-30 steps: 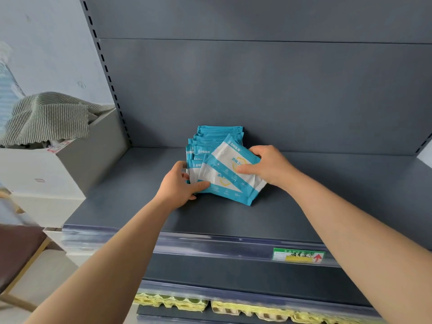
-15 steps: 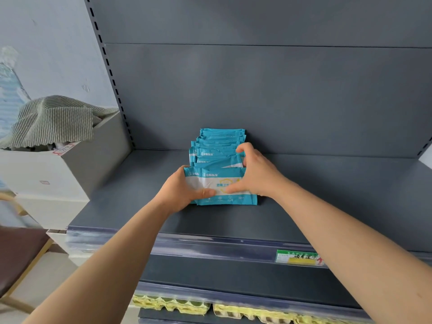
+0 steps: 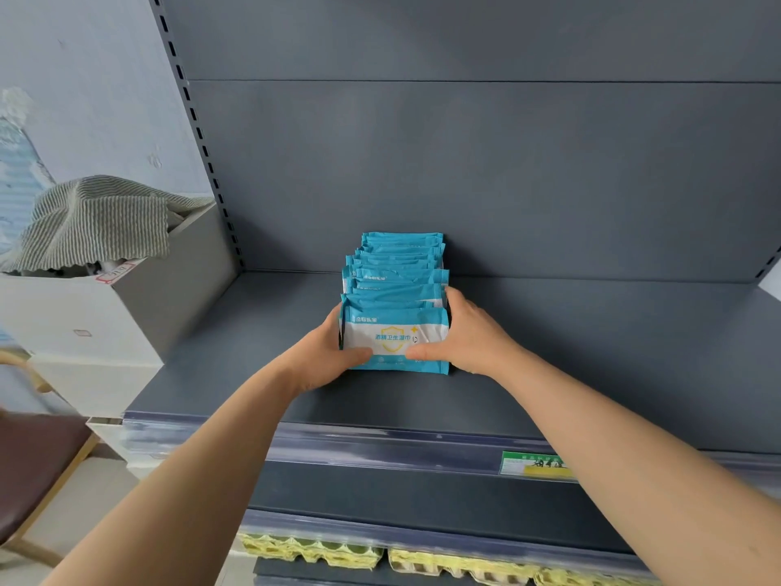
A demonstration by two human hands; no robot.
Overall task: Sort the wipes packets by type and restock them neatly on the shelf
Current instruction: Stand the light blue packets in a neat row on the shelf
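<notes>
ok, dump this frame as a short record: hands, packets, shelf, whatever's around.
left hand: grips front packet at its left edge, thumb on its face
right hand: grips the right edge, thumb on the face
front packet: upright, label facing out
row of packets: blue, standing one behind another
shelf: grey, price label on front rail
surroundings: box with striped cloth at left; egg trays below

Shop: slotted gondola shelf (image 3: 549,332), price label (image 3: 534,464) on rail.

Rear packets (image 3: 399,264) mostly hidden behind front packet (image 3: 395,332), price label (image 3: 530,463) print too small
</notes>
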